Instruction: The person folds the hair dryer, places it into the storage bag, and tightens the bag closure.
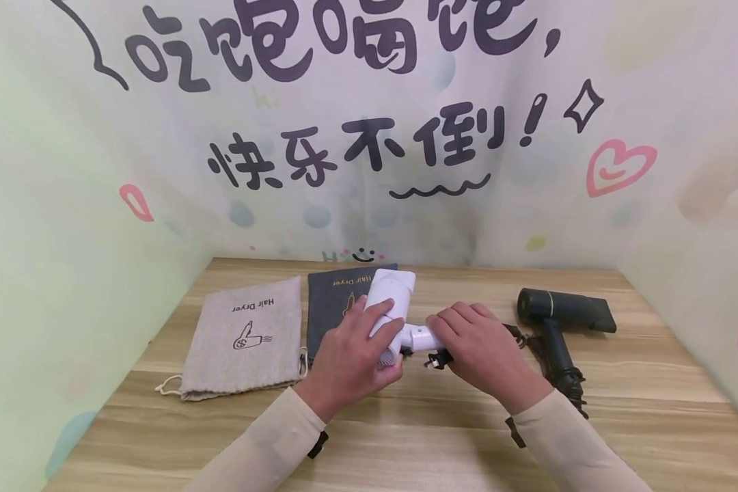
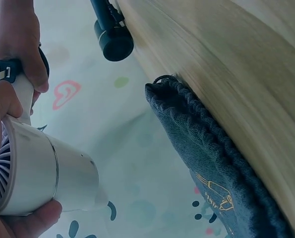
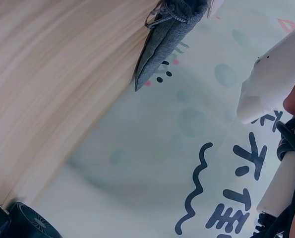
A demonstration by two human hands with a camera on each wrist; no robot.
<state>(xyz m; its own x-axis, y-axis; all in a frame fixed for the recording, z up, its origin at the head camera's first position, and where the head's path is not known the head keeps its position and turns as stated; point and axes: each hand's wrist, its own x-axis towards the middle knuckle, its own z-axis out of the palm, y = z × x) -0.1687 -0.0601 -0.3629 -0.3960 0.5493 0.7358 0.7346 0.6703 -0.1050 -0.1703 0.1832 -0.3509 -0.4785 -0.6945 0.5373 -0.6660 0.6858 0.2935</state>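
White, smooth plastic sits in your left hand, its fingers and thumb wrapped round the cylindrical barrel of the white hair dryer, which you hold up over the table. Your right hand is curled closed about its slim handle, where rubbery black cord loops round and a two-pronged plug sticks out. The barrel shows a thin seam ring and, at its rear, a round vent of curved fins. Just behind lies a dark grey cloth bag, gathered at its mouth, with gold print; left of it, a flat, coarse-woven beige bag with pale drawstrings. To your right, a black hair dryer rests on the streaky wood grain.
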